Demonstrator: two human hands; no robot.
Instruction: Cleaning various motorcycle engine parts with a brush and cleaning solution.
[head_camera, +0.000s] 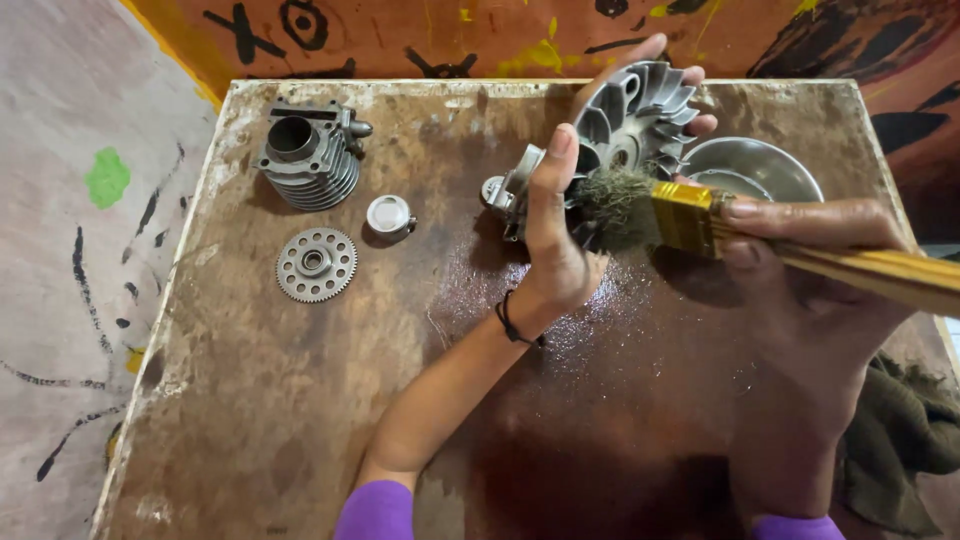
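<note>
My left hand grips the finned pulley upright over the desk's far edge. My right hand grips the brush, lying crosswise, bristles pointing left onto the pulley.

A dull silver-grey is shown by the finned pulley, cylinder and toothed gear. The brush is banded in gold, with a tan handle. The surface is mottled brown.

A grey finned metal wheel stands tilted on edge above the wet worktop, with the dirty bristles of a yellow-banded, wooden-handled brush pressed against it.
</note>
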